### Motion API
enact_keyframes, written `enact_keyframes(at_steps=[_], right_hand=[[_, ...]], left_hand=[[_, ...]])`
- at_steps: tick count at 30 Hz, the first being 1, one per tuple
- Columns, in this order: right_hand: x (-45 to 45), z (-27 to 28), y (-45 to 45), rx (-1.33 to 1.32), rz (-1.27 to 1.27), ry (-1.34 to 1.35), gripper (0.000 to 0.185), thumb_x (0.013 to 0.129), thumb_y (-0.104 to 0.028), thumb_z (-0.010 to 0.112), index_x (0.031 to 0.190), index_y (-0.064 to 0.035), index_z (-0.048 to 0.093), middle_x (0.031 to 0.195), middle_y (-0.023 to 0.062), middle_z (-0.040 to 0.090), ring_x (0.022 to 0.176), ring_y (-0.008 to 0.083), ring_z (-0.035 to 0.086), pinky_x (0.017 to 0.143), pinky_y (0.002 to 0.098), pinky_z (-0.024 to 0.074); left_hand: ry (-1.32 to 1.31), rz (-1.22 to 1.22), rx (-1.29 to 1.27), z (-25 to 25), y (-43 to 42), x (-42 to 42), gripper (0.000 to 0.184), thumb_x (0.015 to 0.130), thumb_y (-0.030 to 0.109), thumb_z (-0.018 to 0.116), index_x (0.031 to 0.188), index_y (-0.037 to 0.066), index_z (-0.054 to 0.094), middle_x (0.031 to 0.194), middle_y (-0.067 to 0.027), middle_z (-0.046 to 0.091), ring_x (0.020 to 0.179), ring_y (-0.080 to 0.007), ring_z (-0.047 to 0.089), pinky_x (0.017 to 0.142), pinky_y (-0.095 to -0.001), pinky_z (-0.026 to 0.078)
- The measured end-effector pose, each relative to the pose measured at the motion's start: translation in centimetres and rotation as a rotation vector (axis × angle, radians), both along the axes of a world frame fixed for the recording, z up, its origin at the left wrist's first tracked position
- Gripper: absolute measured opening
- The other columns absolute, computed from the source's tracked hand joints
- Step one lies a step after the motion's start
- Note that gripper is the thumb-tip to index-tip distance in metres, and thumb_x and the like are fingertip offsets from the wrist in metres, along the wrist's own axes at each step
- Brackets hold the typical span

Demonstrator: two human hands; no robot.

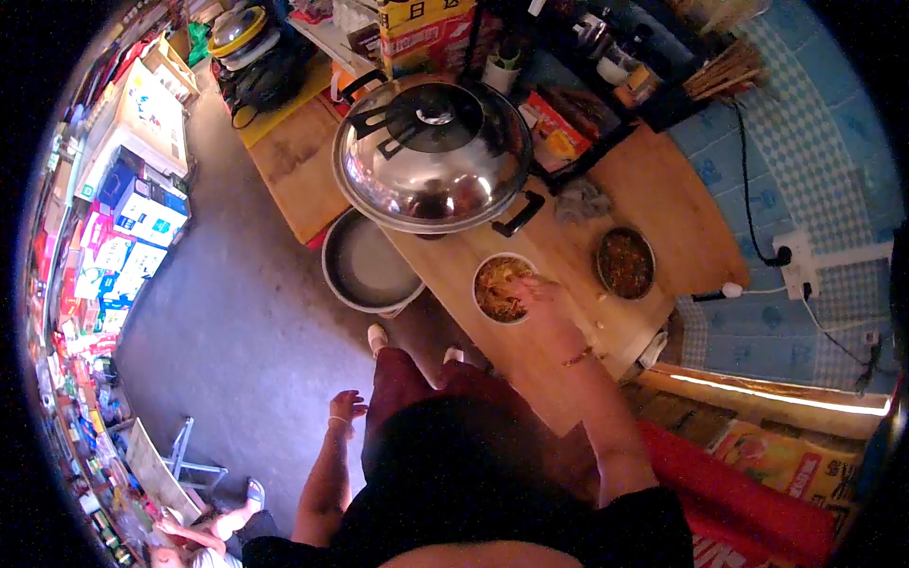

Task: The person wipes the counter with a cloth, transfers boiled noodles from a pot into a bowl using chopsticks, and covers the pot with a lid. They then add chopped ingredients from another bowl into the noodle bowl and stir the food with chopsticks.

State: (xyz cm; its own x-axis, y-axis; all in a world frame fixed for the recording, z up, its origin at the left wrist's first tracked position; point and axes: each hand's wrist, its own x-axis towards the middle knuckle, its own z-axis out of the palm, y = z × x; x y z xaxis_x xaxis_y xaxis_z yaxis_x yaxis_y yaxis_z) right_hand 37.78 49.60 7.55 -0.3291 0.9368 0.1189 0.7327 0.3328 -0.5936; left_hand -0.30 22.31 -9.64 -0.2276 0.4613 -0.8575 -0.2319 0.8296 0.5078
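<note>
On the wooden table stands a white-rimmed bowl point(488, 313) filled with orange-brown shredded food point(498, 284). My right hand point(538, 293) reaches over the bowl's right rim, its fingers stretched towards the food; the fingertips are blurred, and I see nothing held. A bracelet circles that wrist. Away from the table, my left hand point(347, 407) hangs beside my leg, with loosely bent fingers apart and nothing in them. To the right of the bowl sits a dark round dish point(626, 263) of brown-red chunky food.
A large lidded steel wok point(436, 156) stands behind the bowl, its handle point(519, 215) jutting out. Below the table edge is a wide basin point(372, 261). A power strip point(800, 265) hangs at right. Another person point(213, 530) sits at lower left.
</note>
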Motion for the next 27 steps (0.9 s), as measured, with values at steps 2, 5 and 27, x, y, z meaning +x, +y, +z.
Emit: enact_keyframes(at_steps=[2,5,27], right_hand=[[0.2,2.1,0.1,0.233,0.14,-0.156,0.02,0.08,-0.02,0.05,0.09,-0.0061,0.06,0.088,0.0113,0.057,0.086,0.0258,0.054,0.077,0.0363,0.0443],[-1.2,5.3,-0.2,0.277,0.085,-0.335,0.018,0.077,-0.014,0.056,0.089,-0.0023,0.06,0.086,0.0106,0.06,0.085,0.023,0.056,0.076,0.0322,0.0449],[-1.0,4.1,-0.9,-0.088,0.002,-0.11,0.018,0.077,-0.013,0.055,0.094,-0.0078,0.06,0.084,0.0069,0.059,0.076,0.0142,0.056,0.062,0.026,0.0463]], left_hand=[[0.034,-0.032,-0.014,-0.1,-0.2,-0.3,0.071,0.069,0.068,0.034,0.099,0.007,0.053,0.096,-0.0082,0.06,0.085,-0.0228,0.058,0.08,-0.0413,0.043],[-0.108,0.178,-0.045,-3.0,-1.3,-1.7,0.028,0.08,0.023,0.048,0.099,0.002,0.051,0.083,-0.0129,0.059,0.064,-0.0222,0.06,0.054,-0.0307,0.049],[-0.081,0.047,-0.024,-0.7,0.4,-0.2,0.04,0.081,0.039,0.042,0.101,0.006,0.053,0.094,-0.0099,0.059,0.081,-0.0242,0.058,0.074,-0.0393,0.046]])
